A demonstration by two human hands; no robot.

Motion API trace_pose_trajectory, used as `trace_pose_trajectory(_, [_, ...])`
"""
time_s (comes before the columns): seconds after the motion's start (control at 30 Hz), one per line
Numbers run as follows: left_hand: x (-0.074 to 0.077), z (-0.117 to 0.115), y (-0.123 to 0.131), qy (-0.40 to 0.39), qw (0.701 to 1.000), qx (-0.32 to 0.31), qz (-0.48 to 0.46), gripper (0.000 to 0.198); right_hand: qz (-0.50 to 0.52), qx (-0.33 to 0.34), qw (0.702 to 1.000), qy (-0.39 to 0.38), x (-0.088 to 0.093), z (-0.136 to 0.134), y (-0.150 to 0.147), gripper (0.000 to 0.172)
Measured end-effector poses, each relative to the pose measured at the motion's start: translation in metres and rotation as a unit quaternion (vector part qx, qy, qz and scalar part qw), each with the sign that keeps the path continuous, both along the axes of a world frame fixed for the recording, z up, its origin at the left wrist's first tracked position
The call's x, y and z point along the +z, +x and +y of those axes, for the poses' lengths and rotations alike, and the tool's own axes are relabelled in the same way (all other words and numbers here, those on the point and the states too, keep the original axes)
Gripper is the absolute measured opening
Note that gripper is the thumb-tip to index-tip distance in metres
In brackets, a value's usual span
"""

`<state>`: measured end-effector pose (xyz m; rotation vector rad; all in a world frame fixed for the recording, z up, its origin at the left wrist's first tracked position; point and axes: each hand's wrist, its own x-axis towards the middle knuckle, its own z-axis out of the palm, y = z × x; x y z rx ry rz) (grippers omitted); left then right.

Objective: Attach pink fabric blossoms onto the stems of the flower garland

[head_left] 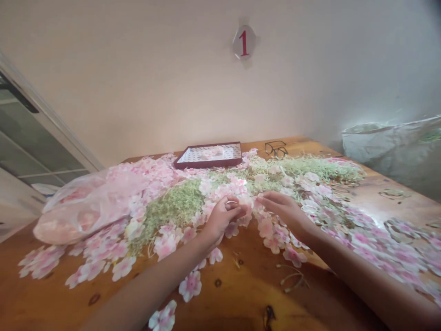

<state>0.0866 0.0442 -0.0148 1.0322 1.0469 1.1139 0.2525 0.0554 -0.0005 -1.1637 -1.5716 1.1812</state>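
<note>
My left hand [223,218] is closed in a pinch on a pale pink artificial flower [245,202] above the middle of the table. Facing it from the right, my right hand [284,211] has its fingertips pressed together close to that flower. What they hold is too small and blurred to make out. Loose pink fabric blossoms [272,232] lie just beneath and around both hands. Beside my left hand is a heap of pale green plastic stems [172,204], and another green heap [310,170] lies beyond my right hand.
A dark red tray [208,164] with a patterned lining stands against the wall. Eyeglasses [276,149] lie to its right. A clear plastic bag [89,202] of pink blossoms is at the left. A white sack [386,149] stands past the table's right edge.
</note>
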Motion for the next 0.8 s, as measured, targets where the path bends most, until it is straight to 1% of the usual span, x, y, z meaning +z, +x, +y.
trace_pose_trajectory(0.1, [-0.002,0.001,0.0,0.009,1.0,0.002,0.011,0.034,0.068,0.023,0.997,-0.015,-0.003,0.002,0.003,0.024])
trace_pose_trajectory(0.17, [-0.003,0.001,0.0,0.011,1.0,-0.012,0.021,0.03,0.088,0.065,0.994,-0.016,-0.003,0.002,0.003,0.023])
trace_pose_trajectory(0.23, [-0.003,0.0,0.001,0.01,0.999,-0.029,0.024,0.027,0.05,0.109,0.993,0.008,-0.002,0.0,0.002,0.021])
trace_pose_trajectory(0.27, [-0.002,-0.001,0.001,0.008,0.999,-0.034,0.02,0.027,0.014,0.117,0.993,0.026,-0.001,-0.001,0.001,0.021])
trace_pose_trajectory(0.3, [-0.002,-0.001,0.001,0.006,0.999,-0.034,0.011,0.026,-0.023,0.112,0.992,0.046,-0.001,-0.002,0.0,0.021])
trace_pose_trajectory(0.37, [-0.001,-0.001,0.001,-0.001,1.0,-0.023,-0.011,0.027,-0.083,0.074,0.991,0.075,0.0,-0.001,0.001,0.022])
trace_pose_trajectory(0.43, [-0.002,0.0,-0.001,-0.008,1.0,-0.003,-0.027,0.028,-0.114,0.019,0.99,0.076,-0.001,0.003,0.005,0.025])
trace_pose_trajectory(0.5, [-0.003,0.002,-0.003,-0.008,0.999,0.018,-0.034,0.027,-0.129,-0.05,0.987,0.086,-0.003,0.009,0.012,0.027])
trace_pose_trajectory(0.53, [-0.004,0.003,-0.003,-0.006,0.999,0.023,-0.034,0.026,-0.138,-0.086,0.98,0.111,-0.004,0.013,0.016,0.026])
trace_pose_trajectory(0.6, [-0.006,0.004,-0.005,-0.011,0.999,0.019,-0.029,0.025,-0.159,-0.142,0.958,0.193,-0.005,0.018,0.022,0.022])
trace_pose_trajectory(0.63, [-0.006,0.004,-0.005,-0.02,0.999,0.012,-0.025,0.025,-0.167,-0.152,0.946,0.231,-0.005,0.019,0.024,0.02])
trace_pose_trajectory(0.67, [-0.007,0.004,-0.005,-0.032,0.999,0.007,-0.021,0.025,-0.166,-0.148,0.942,0.252,-0.004,0.019,0.024,0.018])
trace_pose_trajectory(0.7, [-0.007,0.004,-0.005,-0.043,0.999,0.003,-0.02,0.026,-0.158,-0.13,0.947,0.248,-0.002,0.017,0.023,0.018])
trace_pose_trajectory(0.73, [-0.007,0.004,-0.004,-0.054,0.998,0.001,-0.02,0.026,-0.146,-0.102,0.959,0.221,0.001,0.014,0.021,0.02])
trace_pose_trajectory(0.8, [-0.007,0.003,-0.003,-0.06,0.998,0.0,-0.024,0.026,-0.109,-0.038,0.983,0.144,0.005,0.005,0.014,0.022])
